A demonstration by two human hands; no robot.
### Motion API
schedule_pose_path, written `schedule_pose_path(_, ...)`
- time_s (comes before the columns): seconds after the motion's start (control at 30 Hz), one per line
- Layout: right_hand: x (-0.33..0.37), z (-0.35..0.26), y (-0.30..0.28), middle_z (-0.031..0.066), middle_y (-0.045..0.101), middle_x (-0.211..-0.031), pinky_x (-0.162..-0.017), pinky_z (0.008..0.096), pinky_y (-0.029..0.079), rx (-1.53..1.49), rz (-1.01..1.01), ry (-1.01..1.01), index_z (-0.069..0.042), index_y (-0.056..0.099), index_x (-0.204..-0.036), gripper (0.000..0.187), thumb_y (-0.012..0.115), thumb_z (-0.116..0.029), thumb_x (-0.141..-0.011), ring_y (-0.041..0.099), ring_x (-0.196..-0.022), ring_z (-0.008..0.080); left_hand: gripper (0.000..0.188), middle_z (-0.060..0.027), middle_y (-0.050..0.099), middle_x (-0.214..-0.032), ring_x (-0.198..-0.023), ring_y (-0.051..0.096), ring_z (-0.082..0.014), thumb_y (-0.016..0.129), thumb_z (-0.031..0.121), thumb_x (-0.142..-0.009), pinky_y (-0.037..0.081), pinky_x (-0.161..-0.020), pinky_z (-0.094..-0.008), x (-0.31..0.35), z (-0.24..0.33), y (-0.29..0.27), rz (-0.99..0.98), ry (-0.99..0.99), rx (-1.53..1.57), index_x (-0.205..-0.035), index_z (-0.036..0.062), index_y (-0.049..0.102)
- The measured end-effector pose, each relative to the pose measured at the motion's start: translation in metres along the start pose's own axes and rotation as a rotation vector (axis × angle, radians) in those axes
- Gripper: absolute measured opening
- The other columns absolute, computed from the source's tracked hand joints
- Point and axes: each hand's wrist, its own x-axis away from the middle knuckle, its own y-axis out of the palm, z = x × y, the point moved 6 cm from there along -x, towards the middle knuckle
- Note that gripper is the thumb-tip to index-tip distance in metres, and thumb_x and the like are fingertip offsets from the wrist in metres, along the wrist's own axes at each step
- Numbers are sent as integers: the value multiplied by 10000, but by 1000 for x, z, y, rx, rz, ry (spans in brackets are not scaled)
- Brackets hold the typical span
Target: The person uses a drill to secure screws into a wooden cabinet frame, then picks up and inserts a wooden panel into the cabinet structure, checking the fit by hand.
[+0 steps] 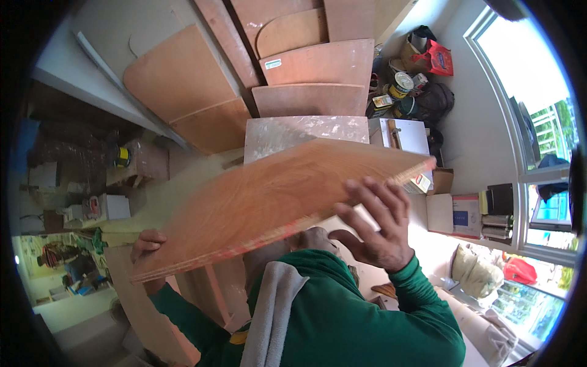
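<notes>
A large brown plywood board (278,192) is held up tilted across the middle of the head view, its layered edge marked with red. My left hand (148,244) grips the board's lower left corner, with the fingers on its face. Close to the right part of the near edge, my right hand (379,223) is raised with fingers spread. Whether its fingertips touch the wood I cannot tell. The board's far left part is blurred. Beyond it lies a flat worktop (275,134) with pale smears, partly hidden by the board.
Several plywood panels (318,64) lean at the back, and a curved-corner panel (177,73) stands at the left. Paint cans (402,84), a red bag (437,59) and a white cabinet (413,136) are at the right. More boards (208,293) stand below my left arm. Windows line the right wall.
</notes>
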Motion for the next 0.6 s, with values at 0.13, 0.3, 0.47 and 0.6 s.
schedule_pose_path(0.13, -6, -1, 30, 92, 708, -1274, -918, 409, 524, -9, -33, -13, -214, 729, -1242, 450, 785, -203, -795, 694, -1053, 236, 455, -184, 632, -1049, -979, 579, -252, 554, 473, -978, 469, -930, -360, -25, 14, 18, 41, 53, 62, -948, 19, 566)
schedule_pose_path(0.3, -73, -10, 40, 71, 736, -1120, -780, 402, 539, 138, -53, -32, -142, 735, -1135, 367, 744, -85, -772, 705, -913, 240, 270, -127, 604, -1084, -1059, 556, -255, 555, 326, -997, 414, -1071, -462, -55, -37, -33, 50, 145, 291, -1042, 60, 561)
schedule_pose_path(0.47, -165, -32, 90, 36, 656, -801, -630, 368, 502, 96, -118, -135, -79, 689, -939, 249, 786, -83, -710, 644, -704, 213, 246, -62, 604, -1128, -1135, 569, -210, 695, 135, -943, 397, -1136, -491, -101, -98, -80, 261, 198, 340, -1154, 97, 574)
schedule_pose_path(0.6, -273, -49, 154, 55, 721, -865, -651, 366, 554, 61, -144, -195, -74, 709, -986, 324, 870, -170, -722, 703, -741, 226, 463, -98, 642, -1206, -1153, 593, -233, 744, 30, -850, 424, -1138, -459, -168, -177, -148, 411, 88, 473, -1279, 44, 571)
